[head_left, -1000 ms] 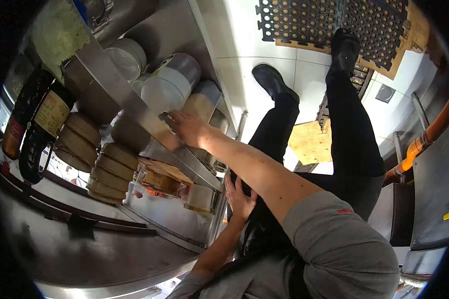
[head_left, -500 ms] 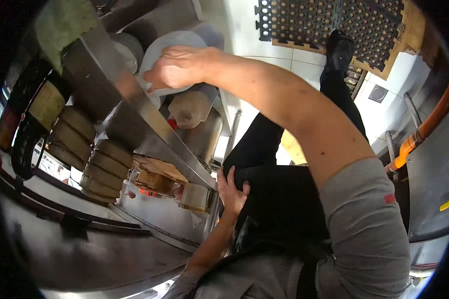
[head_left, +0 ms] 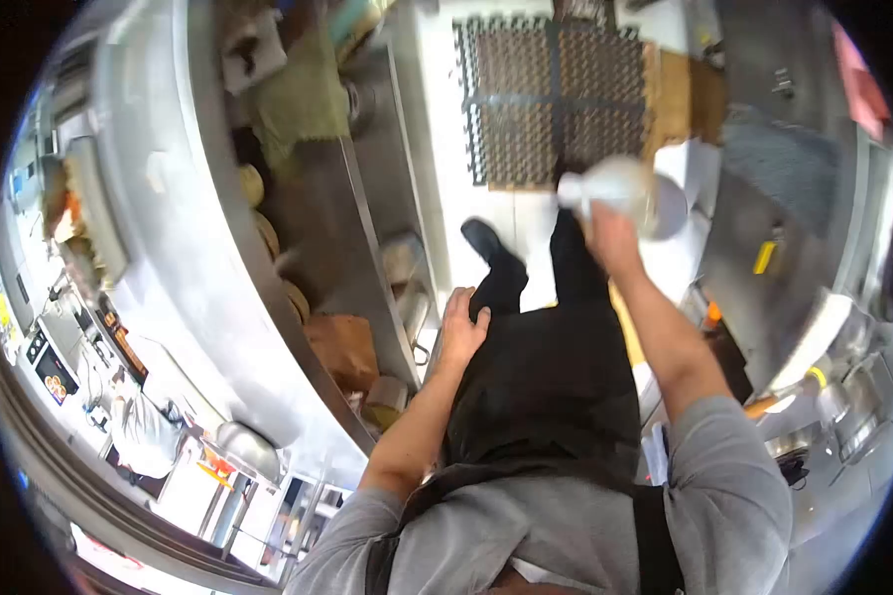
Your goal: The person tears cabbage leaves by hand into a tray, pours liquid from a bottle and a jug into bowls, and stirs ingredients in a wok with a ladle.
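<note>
My right hand point(head_left: 613, 238) is held out over the floor to the right of my legs. It is closed on a whitish, translucent plastic container point(head_left: 625, 186), blurred by motion, so its exact kind does not show. My left hand point(head_left: 460, 325) rests on my left thigh beside the black apron point(head_left: 546, 397), fingers apart and holding nothing. Near it is the steel under-counter shelf point(head_left: 367, 213), where a clear plastic tub point(head_left: 399, 260) sits.
A long steel counter point(head_left: 238, 297) runs along my left, with a green cloth point(head_left: 303, 99) over its shelf. Ahead lies a black perforated mat point(head_left: 511, 99). Steel pans point(head_left: 848, 412) and a grey cloth point(head_left: 779, 164) are on the right. Another person point(head_left: 144, 431) stands beyond the counter.
My right hand has come out from the lower shelf and swung right with the whitish container. My view has risen and turned. The left hand stays on my thigh.
</note>
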The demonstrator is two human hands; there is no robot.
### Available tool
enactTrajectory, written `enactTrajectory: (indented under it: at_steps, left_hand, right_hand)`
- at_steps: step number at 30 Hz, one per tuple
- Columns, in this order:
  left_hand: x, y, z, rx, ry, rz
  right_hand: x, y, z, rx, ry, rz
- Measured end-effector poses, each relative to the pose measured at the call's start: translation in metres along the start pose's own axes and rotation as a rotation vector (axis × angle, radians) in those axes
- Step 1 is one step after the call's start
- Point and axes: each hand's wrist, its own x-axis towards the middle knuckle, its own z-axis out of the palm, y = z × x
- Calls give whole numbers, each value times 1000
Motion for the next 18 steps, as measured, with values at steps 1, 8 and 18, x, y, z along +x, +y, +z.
enactTrajectory:
  at_steps: [1,8,18]
  left_hand:
    - [16,43,-13,13,60,144]
    - [9,332,-117,199,-42,918]
    - [-41,527,-238,564,172,1684]
  right_hand:
    - [-21,-6,-26,-23,-56,-41]
    - [-81,-87,-202,166,-88,-179]
    - [-67,-209,-366,561,353,-469]
